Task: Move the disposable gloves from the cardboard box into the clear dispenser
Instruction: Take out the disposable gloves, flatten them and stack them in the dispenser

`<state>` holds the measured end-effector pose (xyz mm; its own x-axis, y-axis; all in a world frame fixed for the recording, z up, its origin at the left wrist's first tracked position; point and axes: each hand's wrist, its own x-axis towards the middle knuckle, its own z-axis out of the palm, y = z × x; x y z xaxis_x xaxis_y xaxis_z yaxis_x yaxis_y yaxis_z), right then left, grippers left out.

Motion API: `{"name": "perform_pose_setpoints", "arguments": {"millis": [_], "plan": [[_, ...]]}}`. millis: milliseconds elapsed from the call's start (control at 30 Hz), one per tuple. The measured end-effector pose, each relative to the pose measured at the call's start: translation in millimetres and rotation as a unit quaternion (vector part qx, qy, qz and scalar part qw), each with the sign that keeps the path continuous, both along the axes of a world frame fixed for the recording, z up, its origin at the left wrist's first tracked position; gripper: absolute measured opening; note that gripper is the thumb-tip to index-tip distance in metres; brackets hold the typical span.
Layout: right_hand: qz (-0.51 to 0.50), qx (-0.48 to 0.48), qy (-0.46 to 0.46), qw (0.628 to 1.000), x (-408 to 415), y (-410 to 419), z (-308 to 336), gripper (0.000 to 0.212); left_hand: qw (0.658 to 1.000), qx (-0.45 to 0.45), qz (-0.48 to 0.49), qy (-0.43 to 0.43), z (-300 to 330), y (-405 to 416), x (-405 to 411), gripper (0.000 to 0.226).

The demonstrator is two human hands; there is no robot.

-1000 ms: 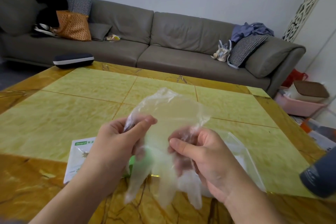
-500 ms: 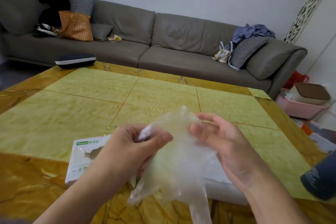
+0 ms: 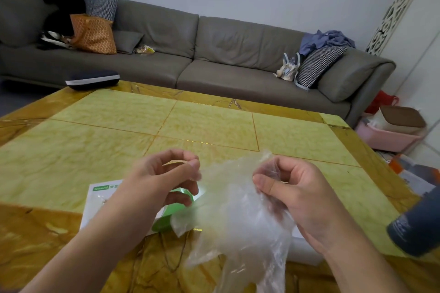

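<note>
**Gloves out of the box, not yet in the dispenser**

Both hands are holding a bunch of disposable gloves (image 3: pixel 238 216) above the tabletop (image 3: pixel 71 150). The right hand (image 3: pixel 292 195) is pinching its top edge; the left hand (image 3: pixel 164 178) is pinching the opposite edge. The cardboard box (image 3: pixel 102 197) is lying beneath the left arm. The clear dispenser (image 3: pixel 302 247) is sitting just behind the gloves, its contents unreadable. Judging by this, loading is remaining.

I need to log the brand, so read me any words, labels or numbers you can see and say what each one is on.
"Guard" in white on a green tag, top left corner of the box.
Characters just right of that tag on the box: blurred and partly hidden by the left hand, unreadable.
Faint pale print on the dark object at the right edge: too blurred to read.
Nothing else readable.
</note>
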<state>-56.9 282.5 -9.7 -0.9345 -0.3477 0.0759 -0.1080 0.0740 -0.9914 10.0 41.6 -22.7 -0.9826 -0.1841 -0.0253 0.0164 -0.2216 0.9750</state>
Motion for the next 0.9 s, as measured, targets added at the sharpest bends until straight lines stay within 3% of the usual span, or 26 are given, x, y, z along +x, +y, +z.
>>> {"name": "perform_pose_setpoints", "arguments": {"millis": [100, 267, 433, 633, 767, 833, 900], "plan": [[-0.001, 0.002, 0.006, 1.0, -2.6, 4.8, -2.6, 0.012, 0.999, 0.032, 0.015, 0.01, -2.2, 0.7, -2.5, 0.033], [0.014, 0.003, -0.005, 1.0, -2.6, 8.0, -4.4, 0.011, 0.995, 0.094, 0.014, 0.015, -3.5, 5.4, -4.7, 0.035], [0.039, 0.041, -0.012, 0.998, -1.7, 14.8, -2.6, 0.025, 0.998, -0.056, 0.035, 0.017, -6.7, 11.8, -4.5, 0.02], [-0.079, 0.015, -0.01, 0.997, -7.6, 33.0, 3.6, 0.022, 0.983, -0.116, 0.134, 0.046, 5.7, 17.8, -5.2, 0.019], [-0.218, 0.037, -0.019, 0.975, -24.4, 48.9, -8.5, 0.035, 0.941, -0.249, 0.155, 0.169, 30.5, 43.2, -0.5, 0.016], [-0.24, 0.065, -0.036, 0.968, -28.8, 51.9, -16.5, 0.033, 0.894, -0.385, 0.074, 0.219, 40.4, 73.7, -7.6, 0.014], [-0.233, 0.108, -0.037, 0.966, -29.7, 52.0, -23.9, 0.029, 0.835, -0.516, -0.03, 0.19, 34.1, 106.9, -23.7, 0.02]]}}
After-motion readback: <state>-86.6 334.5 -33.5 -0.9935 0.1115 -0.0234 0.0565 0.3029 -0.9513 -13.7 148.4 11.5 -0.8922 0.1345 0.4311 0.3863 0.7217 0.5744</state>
